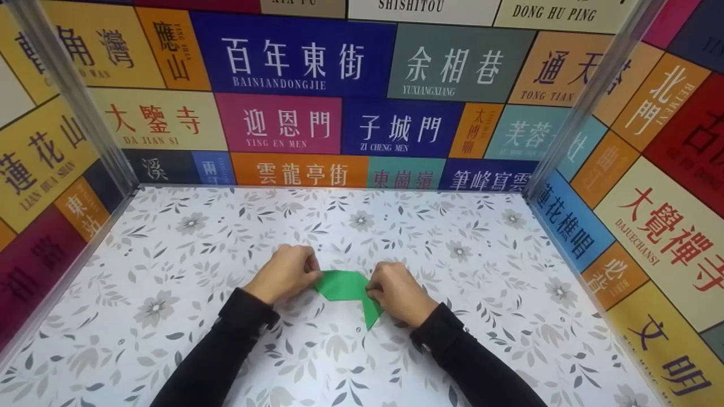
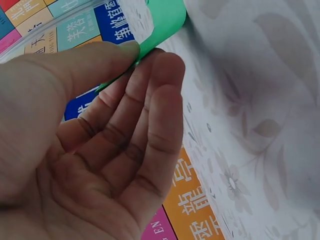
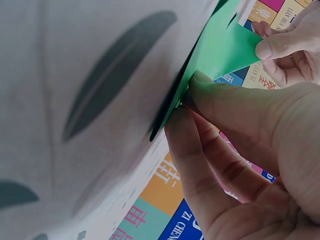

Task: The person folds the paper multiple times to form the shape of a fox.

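A folded piece of green paper (image 1: 344, 285) spans the space between both hands, close over the table. Its left end is pinched by my left hand (image 1: 289, 272), thumb on one side and fingers on the other, as the left wrist view shows with the green paper (image 2: 162, 22) at the thumb tip. My right hand (image 1: 399, 291) pinches the other end between thumb and index finger. A pointed green flap hangs down beside the right fingers toward me. In the right wrist view the paper (image 3: 225, 47) stretches from the right thumb to the left hand (image 3: 295, 47).
The table (image 1: 186, 350) has a white cover printed with grey leaves and flowers. Behind it stands a wall panel (image 1: 294, 62) of coloured blocks with Chinese lettering, with similar panels on both sides. Clear corner strips (image 1: 557, 118) join the panels. Black sleeves cover both forearms.
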A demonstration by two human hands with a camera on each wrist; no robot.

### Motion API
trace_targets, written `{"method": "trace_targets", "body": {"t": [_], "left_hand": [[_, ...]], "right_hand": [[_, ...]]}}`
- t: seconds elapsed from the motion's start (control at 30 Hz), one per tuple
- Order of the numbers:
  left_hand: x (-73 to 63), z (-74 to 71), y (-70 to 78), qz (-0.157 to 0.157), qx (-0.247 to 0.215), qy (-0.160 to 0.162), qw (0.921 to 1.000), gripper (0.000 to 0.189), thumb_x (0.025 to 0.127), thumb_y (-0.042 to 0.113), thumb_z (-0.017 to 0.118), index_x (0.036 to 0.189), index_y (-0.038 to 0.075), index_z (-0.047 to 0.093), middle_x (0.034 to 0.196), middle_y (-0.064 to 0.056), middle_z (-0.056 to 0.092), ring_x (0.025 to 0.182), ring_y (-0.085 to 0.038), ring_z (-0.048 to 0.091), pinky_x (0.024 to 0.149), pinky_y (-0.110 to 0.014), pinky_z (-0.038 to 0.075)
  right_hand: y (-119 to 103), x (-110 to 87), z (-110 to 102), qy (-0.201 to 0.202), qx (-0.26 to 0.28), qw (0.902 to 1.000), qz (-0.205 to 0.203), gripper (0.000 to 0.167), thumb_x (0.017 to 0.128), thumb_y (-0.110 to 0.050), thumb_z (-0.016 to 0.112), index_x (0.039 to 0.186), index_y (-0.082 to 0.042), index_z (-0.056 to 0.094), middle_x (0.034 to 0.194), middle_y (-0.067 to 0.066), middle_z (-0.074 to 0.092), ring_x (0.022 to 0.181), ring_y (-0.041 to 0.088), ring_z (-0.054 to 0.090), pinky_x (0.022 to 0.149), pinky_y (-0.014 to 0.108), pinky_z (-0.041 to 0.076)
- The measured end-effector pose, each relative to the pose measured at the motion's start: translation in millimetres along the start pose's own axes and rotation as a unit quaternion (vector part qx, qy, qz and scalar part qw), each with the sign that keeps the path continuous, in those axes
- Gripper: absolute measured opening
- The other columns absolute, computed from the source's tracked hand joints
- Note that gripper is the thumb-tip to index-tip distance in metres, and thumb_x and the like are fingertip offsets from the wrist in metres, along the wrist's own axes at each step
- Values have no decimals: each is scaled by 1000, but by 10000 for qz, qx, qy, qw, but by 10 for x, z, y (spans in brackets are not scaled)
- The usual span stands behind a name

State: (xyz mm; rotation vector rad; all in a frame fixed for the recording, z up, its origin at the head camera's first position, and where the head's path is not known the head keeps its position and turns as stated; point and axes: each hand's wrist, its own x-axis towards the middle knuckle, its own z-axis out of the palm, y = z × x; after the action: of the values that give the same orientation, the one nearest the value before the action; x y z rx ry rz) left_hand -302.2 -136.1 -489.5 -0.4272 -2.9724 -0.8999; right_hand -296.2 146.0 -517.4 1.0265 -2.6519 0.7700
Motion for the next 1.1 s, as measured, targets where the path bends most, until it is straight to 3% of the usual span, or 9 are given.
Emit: {"method": "trace_targets", "body": {"t": [0.33, 0.7, 0.93, 1.1], "left_hand": [[-64, -12, 150, 126, -184, -151, 9996, 13, 100, 14, 90, 93, 15, 79, 85, 1, 80, 74, -14, 69, 77, -35, 64], [-99, 36, 232, 746, -303, -135, 9967, 12, 99, 12, 90, 92, 14, 81, 86, 0, 82, 75, -9, 68, 76, -32, 64], [-142, 69, 300, 897, -422, -347, 9945, 11, 100, 11, 88, 93, 14, 80, 88, 0, 83, 78, -9, 71, 79, -35, 66], [-163, 126, 330, 1277, -495, -499, 9893, 11, 101, 11, 87, 94, 14, 79, 95, -2, 87, 84, -11, 76, 84, -36, 69]], "right_hand": [[0, -2, -4, -11, 46, 10000, 17, 14, 85, 10, 93, 94, -1, 91, 86, 10, 80, 82, 29, 79, 80, 41, 69], [-12, 1, -20, -83, 54, 9999, 112, 12, 87, 8, 93, 94, -2, 90, 86, 10, 79, 81, 29, 78, 78, 39, 69], [3, -2, 5, -47, -39, 9999, 134, 12, 86, 7, 93, 92, -3, 90, 85, 9, 79, 81, 29, 78, 78, 39, 68], [4, -2, 3, -16, -2, 10000, 78, 13, 85, 8, 94, 92, -3, 90, 85, 9, 79, 80, 29, 78, 77, 39, 68]]}}
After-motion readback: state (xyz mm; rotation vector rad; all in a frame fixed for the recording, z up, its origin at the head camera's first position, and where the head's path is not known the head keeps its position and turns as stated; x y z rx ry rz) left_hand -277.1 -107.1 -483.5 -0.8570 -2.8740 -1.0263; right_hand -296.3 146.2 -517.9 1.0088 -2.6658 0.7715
